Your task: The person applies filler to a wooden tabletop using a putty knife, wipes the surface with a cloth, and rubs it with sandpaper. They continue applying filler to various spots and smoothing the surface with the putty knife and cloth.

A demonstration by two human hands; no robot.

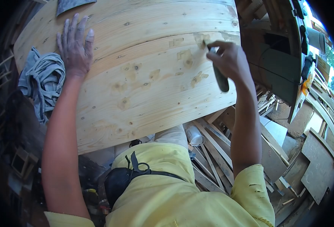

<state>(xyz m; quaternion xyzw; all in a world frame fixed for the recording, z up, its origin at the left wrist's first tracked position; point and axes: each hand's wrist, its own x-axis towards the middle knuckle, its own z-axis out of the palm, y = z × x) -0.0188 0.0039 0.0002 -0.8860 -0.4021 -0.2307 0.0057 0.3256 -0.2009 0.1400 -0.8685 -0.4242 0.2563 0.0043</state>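
One wide wood board (163, 102) lies before me.
My left hand (75, 47) rests flat on it, fingers spread, next to a bunched cloth (47, 73). My right hand (229, 58) pinches a dark tool (220, 78) between thumb and fingers, over the far right part of the board, its tip by a tan patch (200, 37). I can't tell if the tip touches. I think it's best to keep the tool low, press softly, and lean on my left hand so the board stays put.

Got broad pale-yellow wooden panel (155, 109), tan-blotched and brown-knotted, plus bunched grey-blue cloth (49, 72) around 9 o'clock, yellow fabric shirt (155, 200) at 6.
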